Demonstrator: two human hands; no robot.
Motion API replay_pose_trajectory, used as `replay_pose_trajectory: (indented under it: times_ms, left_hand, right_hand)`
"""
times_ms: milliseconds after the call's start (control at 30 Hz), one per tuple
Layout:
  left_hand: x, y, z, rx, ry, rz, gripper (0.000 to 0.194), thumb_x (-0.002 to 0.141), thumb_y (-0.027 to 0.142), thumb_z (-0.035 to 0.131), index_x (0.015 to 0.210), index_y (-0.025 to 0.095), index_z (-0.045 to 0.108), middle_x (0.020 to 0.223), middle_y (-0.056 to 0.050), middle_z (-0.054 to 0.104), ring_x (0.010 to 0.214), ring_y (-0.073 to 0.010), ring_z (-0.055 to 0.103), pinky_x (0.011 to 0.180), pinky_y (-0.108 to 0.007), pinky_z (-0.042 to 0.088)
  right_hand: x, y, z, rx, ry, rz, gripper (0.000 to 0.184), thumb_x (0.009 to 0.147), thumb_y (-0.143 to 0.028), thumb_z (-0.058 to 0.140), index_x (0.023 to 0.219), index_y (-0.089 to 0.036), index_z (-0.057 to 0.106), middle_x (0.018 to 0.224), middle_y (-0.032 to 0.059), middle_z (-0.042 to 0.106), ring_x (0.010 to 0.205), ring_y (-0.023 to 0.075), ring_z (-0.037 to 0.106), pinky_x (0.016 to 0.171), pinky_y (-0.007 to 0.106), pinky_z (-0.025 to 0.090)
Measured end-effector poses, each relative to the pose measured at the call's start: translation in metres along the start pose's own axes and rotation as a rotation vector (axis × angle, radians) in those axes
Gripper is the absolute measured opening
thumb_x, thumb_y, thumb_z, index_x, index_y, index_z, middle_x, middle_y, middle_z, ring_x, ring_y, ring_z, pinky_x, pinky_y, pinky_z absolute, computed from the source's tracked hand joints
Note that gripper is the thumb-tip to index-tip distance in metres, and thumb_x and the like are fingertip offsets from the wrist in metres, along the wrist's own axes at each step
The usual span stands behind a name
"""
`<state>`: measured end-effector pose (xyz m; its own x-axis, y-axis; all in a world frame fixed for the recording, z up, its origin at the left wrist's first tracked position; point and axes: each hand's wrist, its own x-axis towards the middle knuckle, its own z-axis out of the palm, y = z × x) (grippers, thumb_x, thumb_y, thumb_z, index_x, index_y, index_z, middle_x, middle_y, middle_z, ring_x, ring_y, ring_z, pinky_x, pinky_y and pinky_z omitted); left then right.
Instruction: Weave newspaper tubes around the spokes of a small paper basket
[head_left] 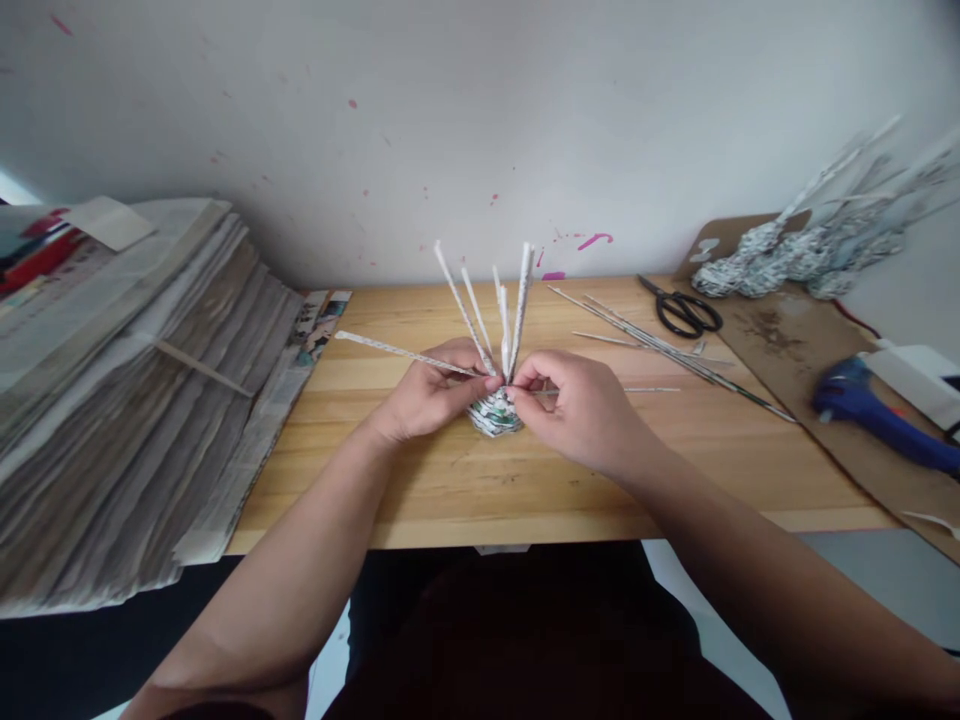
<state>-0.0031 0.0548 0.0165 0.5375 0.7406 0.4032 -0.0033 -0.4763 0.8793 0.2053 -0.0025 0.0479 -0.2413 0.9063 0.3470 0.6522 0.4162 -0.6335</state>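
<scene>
A small woven piece of rolled newspaper [495, 414] stands on the wooden table between my hands. Several paper tubes [523, 300] rise from its top, and one tube [397, 349] slants out to the left over my left hand. My left hand [441, 390] is closed around the left side of the piece, thumb at its upper rim. From the right, my right hand [570, 400] pinches at the same rim, on a thin paper strand [645, 389] that appears to run out behind it to the right. Its exact hold is partly hidden.
Loose thin paper rolls [660, 345] lie right of the piece, near black-handled scissors [681, 308]. A tall newspaper stack [142, 400] fills the left side. On cardboard [772, 340] at the right are a blue glue gun [877, 410] and several woven paper pieces [795, 255].
</scene>
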Motion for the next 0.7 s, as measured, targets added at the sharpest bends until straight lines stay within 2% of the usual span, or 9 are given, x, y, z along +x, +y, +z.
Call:
replay_pose_trajectory:
  times_ms: [133,300,433,700]
  left_hand:
    - [-0.0006,-0.0022,0.0025,-0.05,0.027,0.018,0.016,0.091,0.032,0.078,0.085,0.017,0.079,0.087,-0.007,0.072,0.081,-0.0173,0.068,0.074,-0.032,0.055]
    - [-0.0006,-0.0009,0.0039,-0.018,0.063,0.052,0.016,0.088,0.034,0.08,0.085,0.019,0.078,0.088,-0.007,0.072,0.081,-0.0169,0.067,0.075,-0.032,0.056]
    - [-0.0001,0.0026,0.0031,0.07,0.012,-0.024,0.025,0.094,0.04,0.073,0.085,0.018,0.076,0.086,-0.006,0.07,0.081,-0.0171,0.065,0.075,-0.032,0.053]
    - [0.0003,0.0065,-0.0009,0.108,-0.073,-0.033,0.025,0.095,0.039,0.07,0.086,0.015,0.073,0.084,-0.006,0.067,0.078,-0.0158,0.063,0.072,-0.029,0.051]
  right_hand:
    - [-0.0012,0.0011,0.0019,-0.047,0.021,0.018,0.007,0.085,-0.016,0.066,0.079,-0.021,0.064,0.08,0.001,0.072,0.075,0.0165,0.066,0.067,0.028,0.042]
    - [-0.0032,-0.0017,0.0019,-0.07,-0.031,0.002,0.008,0.086,-0.016,0.063,0.08,-0.021,0.062,0.083,0.0028,0.07,0.074,0.0169,0.064,0.067,0.029,0.042]
    - [-0.0051,-0.0035,0.0011,-0.079,-0.059,-0.002,0.009,0.089,-0.018,0.062,0.081,-0.021,0.061,0.084,0.0031,0.069,0.074,0.0167,0.062,0.069,0.03,0.042]
    - [-0.0088,0.0006,0.0035,0.001,-0.021,0.035,0.01,0.09,-0.019,0.067,0.081,-0.02,0.063,0.083,0.0022,0.071,0.076,0.0161,0.063,0.07,0.029,0.043]
